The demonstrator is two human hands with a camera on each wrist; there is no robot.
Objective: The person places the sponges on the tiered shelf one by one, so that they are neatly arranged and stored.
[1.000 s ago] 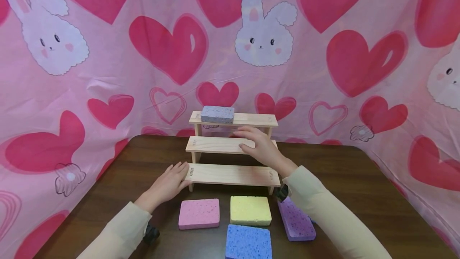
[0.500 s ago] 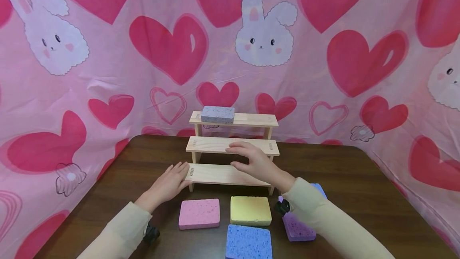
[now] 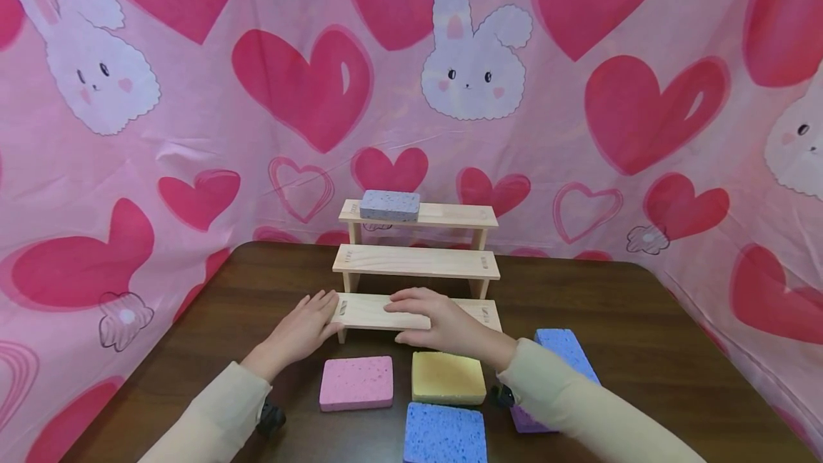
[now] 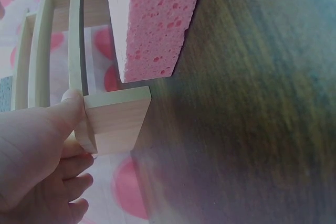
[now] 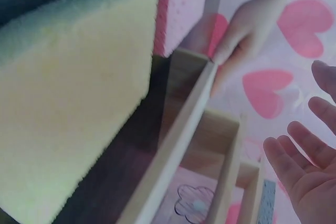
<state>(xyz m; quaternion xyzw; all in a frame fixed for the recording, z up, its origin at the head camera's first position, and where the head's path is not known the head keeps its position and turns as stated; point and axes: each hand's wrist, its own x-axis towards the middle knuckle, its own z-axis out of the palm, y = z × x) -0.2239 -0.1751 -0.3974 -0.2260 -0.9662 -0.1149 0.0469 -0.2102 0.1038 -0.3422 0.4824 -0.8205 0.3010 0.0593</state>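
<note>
A three-step wooden stand (image 3: 411, 261) rises at the back of the table, a grey-blue sponge (image 3: 389, 206) lying at the left of its top step. My left hand (image 3: 296, 331) holds the left end of the lowest step, thumb at its front edge in the left wrist view. Above the front of that step hovers my right hand (image 3: 444, 324), fingers loosely bent and nothing in them. Just below it lies a yellow sponge (image 3: 448, 383), apart from the fingers. A pink sponge (image 3: 356, 383) lies to the left of the yellow one, and a blue sponge (image 3: 445, 434) sits nearer me.
Right of the yellow sponge, a purple sponge (image 3: 530, 421) is mostly covered by my right sleeve. Another blue sponge (image 3: 567, 352) lies beyond that forearm. Behind the dark wooden table (image 3: 656, 377) hangs a pink cloth (image 3: 386, 127) with hearts and rabbits.
My right hand has come down and toward me, from over the middle step to the front of the lowest step. More of the right blue sponge shows. The left hand has stayed put.
</note>
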